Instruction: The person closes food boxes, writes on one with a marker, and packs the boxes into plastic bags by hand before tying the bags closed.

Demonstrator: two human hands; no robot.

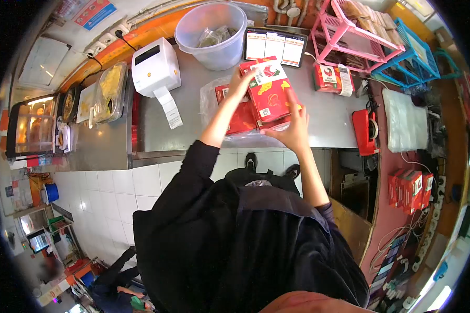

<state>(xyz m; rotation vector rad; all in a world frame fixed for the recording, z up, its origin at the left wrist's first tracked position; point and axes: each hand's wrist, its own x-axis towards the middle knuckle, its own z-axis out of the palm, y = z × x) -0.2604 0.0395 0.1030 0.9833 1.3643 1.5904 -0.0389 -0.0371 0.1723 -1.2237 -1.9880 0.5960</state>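
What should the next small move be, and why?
Perhaps line the upper red printed carton up with the lower red carton: in this view it covers that one only partly, and both hands are placed to steer it, the left hand at its upper left, the right hand at its lower right.

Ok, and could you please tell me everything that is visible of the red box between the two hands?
The box is red and looks like cardboard, its printed broad face towards the camera: a white patch with a red emblem, yellow shapes, a small code-like square near the bottom. It stands slightly turned above the counter. The left hand is at its upper left, the right hand at its right edge. Whether anything supports it underneath is hidden.
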